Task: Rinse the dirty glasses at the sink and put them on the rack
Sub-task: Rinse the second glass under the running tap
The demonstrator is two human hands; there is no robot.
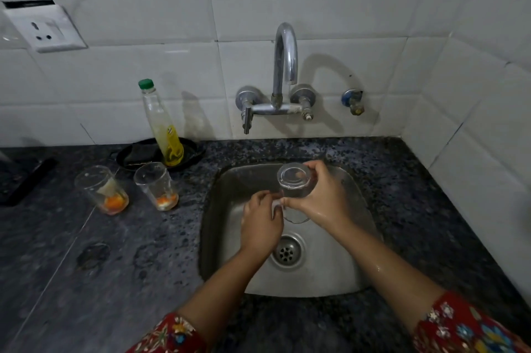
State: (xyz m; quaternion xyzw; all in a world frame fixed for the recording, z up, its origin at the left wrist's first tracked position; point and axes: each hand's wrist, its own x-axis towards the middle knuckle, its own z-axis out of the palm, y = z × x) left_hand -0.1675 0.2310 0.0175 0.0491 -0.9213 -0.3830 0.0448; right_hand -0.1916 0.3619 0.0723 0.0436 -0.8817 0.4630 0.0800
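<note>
Over the steel sink [230, 237] my right hand [321, 197] grips a clear glass [293, 183] that is tipped with its base toward the tap and its mouth down toward me. My left hand [261, 220] is at the glass's rim, fingers curled against it, seemingly pinching the edge. No water runs from the chrome tap [284, 65]. Two dirty glasses with orange residue stand on the counter to the left, one farther left [100, 188] and one nearer the sink [156, 186]. No rack is in view.
A dish-soap bottle [162, 125] with a green cap stands in a black dish [189, 151] behind the dirty glasses. Dark speckled granite counter [115, 266] surrounds the sink. The drain [287, 250] lies below my hands. A wall socket [43, 30] is at upper left.
</note>
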